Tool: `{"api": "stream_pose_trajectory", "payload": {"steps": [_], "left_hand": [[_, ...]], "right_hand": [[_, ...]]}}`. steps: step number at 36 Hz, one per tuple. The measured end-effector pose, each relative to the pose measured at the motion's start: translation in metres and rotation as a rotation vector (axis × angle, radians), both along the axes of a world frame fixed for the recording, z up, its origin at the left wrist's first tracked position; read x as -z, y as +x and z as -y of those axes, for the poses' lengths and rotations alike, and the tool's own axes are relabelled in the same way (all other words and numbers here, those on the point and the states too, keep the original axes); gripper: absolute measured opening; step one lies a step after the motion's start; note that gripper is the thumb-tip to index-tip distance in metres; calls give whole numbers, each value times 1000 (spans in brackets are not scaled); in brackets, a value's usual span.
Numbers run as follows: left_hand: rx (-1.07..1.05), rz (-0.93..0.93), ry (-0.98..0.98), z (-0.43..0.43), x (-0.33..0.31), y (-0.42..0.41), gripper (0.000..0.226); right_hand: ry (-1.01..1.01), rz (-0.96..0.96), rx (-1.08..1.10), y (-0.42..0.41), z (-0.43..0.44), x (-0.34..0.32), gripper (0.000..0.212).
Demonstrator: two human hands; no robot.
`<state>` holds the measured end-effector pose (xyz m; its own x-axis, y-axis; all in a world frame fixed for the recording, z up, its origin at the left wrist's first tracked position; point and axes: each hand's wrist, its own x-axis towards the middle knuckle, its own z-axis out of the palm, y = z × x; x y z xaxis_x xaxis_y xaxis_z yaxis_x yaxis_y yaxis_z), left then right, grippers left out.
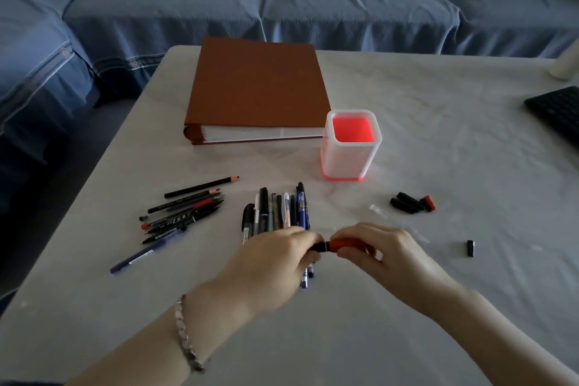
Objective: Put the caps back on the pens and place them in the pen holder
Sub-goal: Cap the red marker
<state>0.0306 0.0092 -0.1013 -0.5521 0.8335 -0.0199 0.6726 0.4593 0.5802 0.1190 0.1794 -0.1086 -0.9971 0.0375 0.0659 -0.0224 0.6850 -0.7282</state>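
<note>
My left hand (275,257) grips the black body of a marker (319,247), and my right hand (376,247) holds its red cap (344,244) right against that body. Under and behind my left hand lies a row of several pens (282,210). Another pile of pens and pencils (185,213) lies to the left. The white pen holder (351,160) with a red inside stands upright beyond the pens, with nothing seen in it. Loose black and red caps (412,202) lie to the right, with a clear cap (377,210) and a single black cap (470,248).
A brown binder (257,88) lies flat behind the holder. A black keyboard (557,110) reaches in from the right edge, with a white object (567,63) beyond it. The table has a white cloth (438,135); a blue-covered sofa (282,0) runs behind and to the left.
</note>
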Motion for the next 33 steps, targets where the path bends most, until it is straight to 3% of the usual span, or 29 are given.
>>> {"api": "stream_pose_trajectory", "payload": {"steps": [4,8,12,16,25,30,33], "left_hand": [[-170,64,84,-6,5,-5,19],[-408,113,221,-3,7,-12,14],[-541,363,313,-2,1,-13,10],[-618,478,374,-5,-2,-10,6],[-662,602,507,3,-15,-8,13],[-613,620,543,10,-17,-2,15],[-621,668,584,16,-16,2,13]], "right_hand": [[33,103,223,-1,-30,13,24],[233,115,579,-4,-83,35,22],[318,262,756,-8,-116,51,31],[345,345,775,-15,-124,65,32],[355,257,777,-16,-118,61,24],[116,3,565,-19,-78,32,16],[-49,-30,387,-17,-47,16,20]]}}
